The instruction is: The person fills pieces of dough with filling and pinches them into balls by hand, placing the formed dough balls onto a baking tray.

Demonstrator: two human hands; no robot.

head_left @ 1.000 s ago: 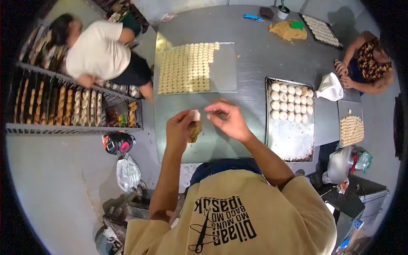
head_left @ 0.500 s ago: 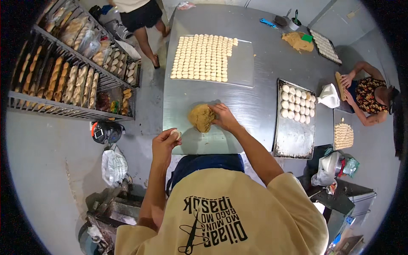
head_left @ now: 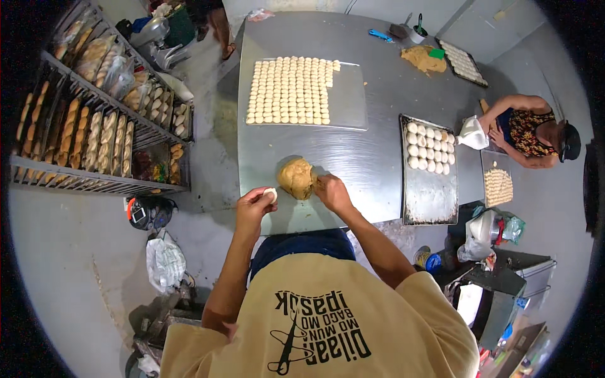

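Note:
My left hand [head_left: 252, 206] is closed round a small, flat white dough round [head_left: 270, 194] near the front edge of the steel table [head_left: 302, 145]. To its right, my right hand [head_left: 334, 194] has its fingers curled into the right side of a brown, lumpy mound of soft paste [head_left: 293, 176] on the table; its fingertips are partly hidden by the mound. A sheet of many small pale dough pieces [head_left: 287, 91] lies beyond my hands. A worn metal tray [head_left: 428, 195] with white dough balls [head_left: 430, 147] is at my right.
A co-worker [head_left: 529, 135] at the right edge reaches by a white jug [head_left: 471, 132]. Also there are a tray of small pieces [head_left: 498, 186], another brown lump [head_left: 422, 58] and a back tray [head_left: 462, 63]. Bread racks [head_left: 94, 142] stand left. Another person's leg [head_left: 224, 34] shows behind them.
My hands have separated: the left keeps the white round, lower down, while the right has moved onto the brown mound. The person on the left has walked toward the back.

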